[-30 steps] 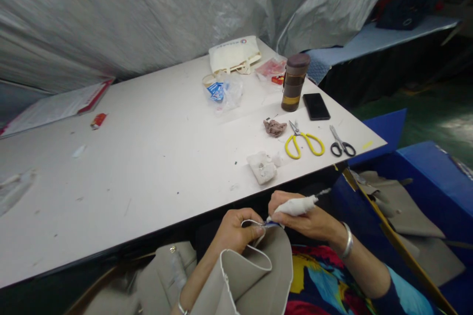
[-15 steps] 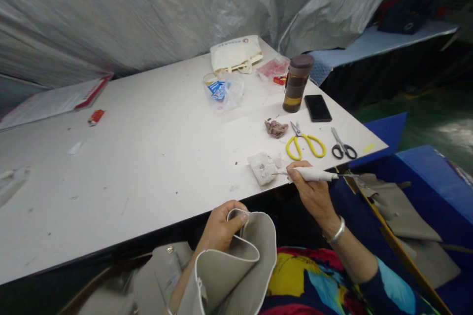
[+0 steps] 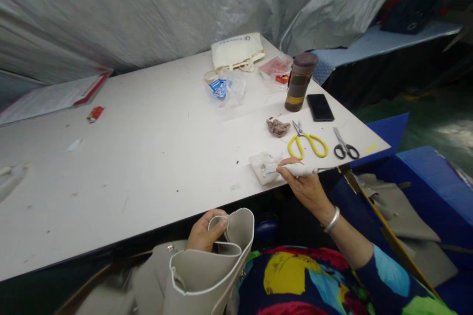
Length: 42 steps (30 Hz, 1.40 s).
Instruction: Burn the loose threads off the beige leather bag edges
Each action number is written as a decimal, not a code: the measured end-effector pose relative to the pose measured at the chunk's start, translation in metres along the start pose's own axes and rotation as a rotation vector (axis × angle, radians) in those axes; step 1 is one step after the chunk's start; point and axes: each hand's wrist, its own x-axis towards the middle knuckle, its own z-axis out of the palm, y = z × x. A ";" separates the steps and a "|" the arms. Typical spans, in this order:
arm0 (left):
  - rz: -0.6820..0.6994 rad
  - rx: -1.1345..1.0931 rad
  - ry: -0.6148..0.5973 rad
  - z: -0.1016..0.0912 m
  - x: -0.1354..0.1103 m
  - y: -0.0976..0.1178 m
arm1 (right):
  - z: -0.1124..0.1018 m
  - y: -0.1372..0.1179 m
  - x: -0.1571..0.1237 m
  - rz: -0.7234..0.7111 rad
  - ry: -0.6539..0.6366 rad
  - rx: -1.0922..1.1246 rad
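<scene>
Both hands loaded. Left hand [image 3: 204, 231]: thumb and fingers pinched together on the rim of a gray piece [image 3: 201, 265]. Right hand [image 3: 309, 192]: fingers closed round a white-wrapped tool [image 3: 301, 169], thin metal tip pointing left.

Big to small: table [image 3: 148, 177] first, white top, loose specks on it. Blue box [image 3: 436, 177] off its right end, more gray material beside it. Gray piece is off the table, below the near edge, curled, mouth up. Tote bag [image 3: 238, 52] at the back. Bottle [image 3: 300, 83] upright, phone [image 3: 320, 108] flat just beside it. Yellow-handled scissors [image 3: 320, 146] and black-handled scissors [image 3: 345, 148] near the right hand. White pad [image 3: 260, 173] close to the near edge, tool tip at it; can't tell if touching or just above. Brown wad [image 3: 278, 128] behind.

Risks, my read:
- Pad looks loose, no hand steadying it. Sideways push from the tip could slide it.
- Gray piece is pinched at one spot only. A tug or springy curl could pop the rim free.
- Tool's back end sticks out right, near black-handled scissors. Careless swing could knock them.
</scene>
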 end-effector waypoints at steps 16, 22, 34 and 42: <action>0.001 0.055 -0.066 -0.002 0.000 -0.005 | -0.001 -0.012 -0.001 -0.069 0.024 -0.112; -0.007 0.008 -0.130 0.003 0.003 -0.005 | 0.013 -0.045 -0.021 0.195 -0.070 0.296; -0.015 -0.034 -0.190 0.002 0.004 -0.012 | 0.041 -0.058 -0.038 0.293 -0.364 0.570; -0.023 -0.081 -0.193 0.006 0.003 -0.013 | 0.045 -0.059 -0.035 0.279 -0.388 0.553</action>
